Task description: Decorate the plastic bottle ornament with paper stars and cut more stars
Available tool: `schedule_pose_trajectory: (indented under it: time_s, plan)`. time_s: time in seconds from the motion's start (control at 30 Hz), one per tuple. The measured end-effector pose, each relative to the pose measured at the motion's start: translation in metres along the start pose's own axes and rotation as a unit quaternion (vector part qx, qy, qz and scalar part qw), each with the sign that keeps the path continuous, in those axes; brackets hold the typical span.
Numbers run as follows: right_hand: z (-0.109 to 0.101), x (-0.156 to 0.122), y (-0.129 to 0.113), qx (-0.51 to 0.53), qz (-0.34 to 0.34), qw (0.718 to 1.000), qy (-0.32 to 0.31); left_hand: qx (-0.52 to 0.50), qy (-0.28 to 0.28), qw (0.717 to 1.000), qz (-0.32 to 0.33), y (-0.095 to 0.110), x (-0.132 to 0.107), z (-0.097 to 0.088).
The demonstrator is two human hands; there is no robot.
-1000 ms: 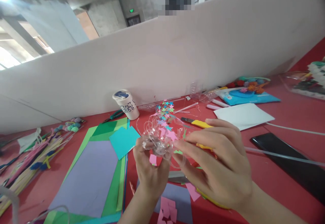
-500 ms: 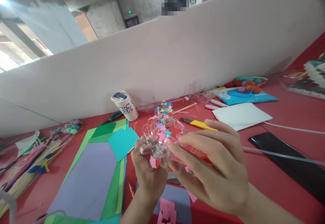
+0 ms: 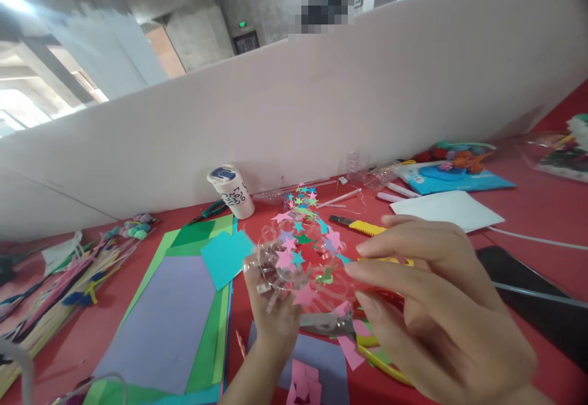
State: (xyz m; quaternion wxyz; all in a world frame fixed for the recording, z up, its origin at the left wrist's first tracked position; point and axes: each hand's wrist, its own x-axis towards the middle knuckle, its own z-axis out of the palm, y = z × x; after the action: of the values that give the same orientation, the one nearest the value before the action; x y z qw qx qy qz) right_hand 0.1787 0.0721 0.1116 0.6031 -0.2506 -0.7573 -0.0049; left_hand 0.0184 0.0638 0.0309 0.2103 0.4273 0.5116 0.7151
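My left hand (image 3: 273,325) is closed around the bunched base of a clear plastic decoration (image 3: 285,259), made of thin curled strips with pink, blue, green and purple star cut-outs on them. The strips fan out above and to the right of the fist. My right hand (image 3: 441,301) is just to the right, fingers apart and slightly curled, with the fingertips close to the outer stars. Contact between them cannot be made out. Under the hands lie scissors (image 3: 328,324) with yellow handles and a purple sheet (image 3: 321,353) with pink paper scraps (image 3: 304,383).
A white lidded cup (image 3: 236,196) stands near the white partition (image 3: 275,129). Coloured paper (image 3: 158,325) is stacked left, beside pipe cleaners (image 3: 55,288). A yellow utility knife (image 3: 365,227), white sheet (image 3: 450,210), blue packet (image 3: 459,178) and black flat object (image 3: 528,295) lie right.
My right hand has moved right and toward me, away from the fist. The strips and stars now spread wider to the right, and more of the scissors shows.
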Motion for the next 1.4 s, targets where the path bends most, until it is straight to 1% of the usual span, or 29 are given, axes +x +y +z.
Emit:
schedule_pose_trajectory:
  time_s: [0.1, 0.2, 0.3, 0.4, 0.5, 0.57, 0.6, 0.67, 0.8, 0.9, 1.0, 1.07, 1.13, 1.27, 1.4]
  plan:
    - [0.004, -0.001, 0.0, -0.01, -0.023, 0.999, -0.022, -0.059, -0.001, 0.998, -0.032, 0.005, 0.001, 0.005]
    - [0.009, -0.004, -0.003, -0.034, -0.062, 0.997, -0.036, -0.031, 0.013, 0.999, -0.026, 0.01, 0.003, 0.01]
    - [0.015, -0.007, -0.001, -0.036, -0.081, 0.995, -0.045, -0.009, -0.005, 1.0, -0.008, 0.012, 0.003, 0.01]
    - [0.019, -0.007, 0.003, -0.04, -0.056, 0.997, -0.046, 0.002, -0.03, 0.999, 0.013, 0.01, 0.002, 0.007]
    - [0.02, -0.008, 0.006, -0.043, -0.028, 0.997, -0.05, 0.043, -0.038, 0.996, 0.068, 0.007, 0.002, 0.004]
    - [0.02, -0.008, 0.005, -0.041, -0.029, 0.997, -0.05, 0.082, -0.04, 0.991, 0.096, 0.006, 0.003, 0.003]
    - [0.02, -0.008, 0.005, -0.04, -0.032, 0.998, -0.049, 0.091, -0.041, 0.99, 0.1, 0.007, 0.003, 0.003]
    - [0.019, -0.008, 0.003, -0.034, -0.041, 0.997, -0.049, 0.082, -0.038, 0.992, 0.084, 0.008, 0.002, 0.004]
    - [0.019, -0.008, 0.001, -0.02, -0.073, 0.995, -0.067, 0.028, -0.041, 0.999, 0.02, 0.011, 0.0, 0.005]
    - [0.022, -0.009, 0.001, -0.034, -0.088, 0.993, -0.075, 0.031, -0.043, 0.998, 0.017, 0.012, 0.0, 0.006]
    - [0.027, -0.012, 0.001, -0.074, -0.088, 0.991, -0.066, 0.045, -0.023, 0.998, 0.03, 0.013, 0.001, 0.007]
    - [0.03, -0.013, 0.002, -0.099, -0.092, 0.989, -0.059, 0.036, -0.012, 0.999, 0.031, 0.013, 0.0, 0.008]
    - [0.032, -0.015, 0.004, -0.114, -0.1, 0.987, -0.055, 0.016, -0.012, 1.0, 0.012, 0.014, -0.001, 0.01]
    - [0.033, -0.018, 0.007, -0.126, -0.109, 0.985, -0.046, -0.009, -0.031, 0.998, -0.049, 0.017, -0.004, 0.012]
    - [0.033, -0.018, 0.007, -0.125, -0.109, 0.986, -0.039, 0.018, -0.038, 0.998, -0.037, 0.019, -0.003, 0.012]
